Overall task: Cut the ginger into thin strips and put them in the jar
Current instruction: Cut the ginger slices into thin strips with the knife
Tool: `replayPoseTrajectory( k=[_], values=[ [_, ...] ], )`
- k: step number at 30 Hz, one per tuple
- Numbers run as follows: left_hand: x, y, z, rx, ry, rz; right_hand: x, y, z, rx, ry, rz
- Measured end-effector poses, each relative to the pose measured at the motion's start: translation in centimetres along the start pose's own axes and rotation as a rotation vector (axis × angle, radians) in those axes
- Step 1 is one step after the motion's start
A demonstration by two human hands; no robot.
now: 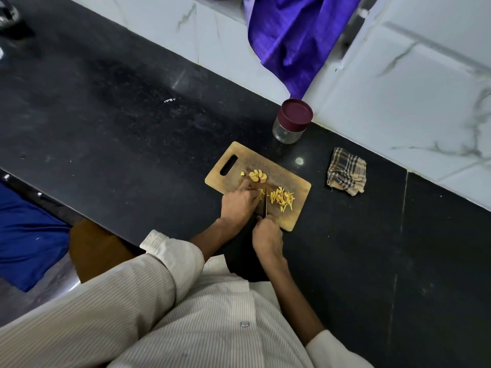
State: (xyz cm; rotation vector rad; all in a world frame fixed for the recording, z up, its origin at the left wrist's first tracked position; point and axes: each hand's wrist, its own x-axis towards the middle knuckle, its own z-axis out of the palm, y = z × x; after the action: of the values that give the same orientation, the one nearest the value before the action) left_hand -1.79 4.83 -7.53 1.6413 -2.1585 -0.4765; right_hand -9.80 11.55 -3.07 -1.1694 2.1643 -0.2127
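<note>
In the middle of the frame we see a wooden cutting board on the black counter. Our left hand curls its fingers down on a bit of ginger beside the ginger slices. Our right hand grips the knife, blade down on the board. Right of it lie the thin strips. Up and right stands the jar, lid on. Farther right lies a checked cloth.

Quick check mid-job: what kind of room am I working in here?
Most likely a home kitchen: a dark stone countertop against a marble-look tiled wall, with a wooden cutting board of ginger and a lidded jar.
</note>
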Motion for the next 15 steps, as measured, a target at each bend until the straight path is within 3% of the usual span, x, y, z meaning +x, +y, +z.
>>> replayPoseTrajectory(
  k=[15],
  values=[
    [0.0, 0.0, -0.2, -0.018, -0.001, 0.013, 0.5, 0.0, -1.4, -0.053, -0.036, -0.083]
  ],
)
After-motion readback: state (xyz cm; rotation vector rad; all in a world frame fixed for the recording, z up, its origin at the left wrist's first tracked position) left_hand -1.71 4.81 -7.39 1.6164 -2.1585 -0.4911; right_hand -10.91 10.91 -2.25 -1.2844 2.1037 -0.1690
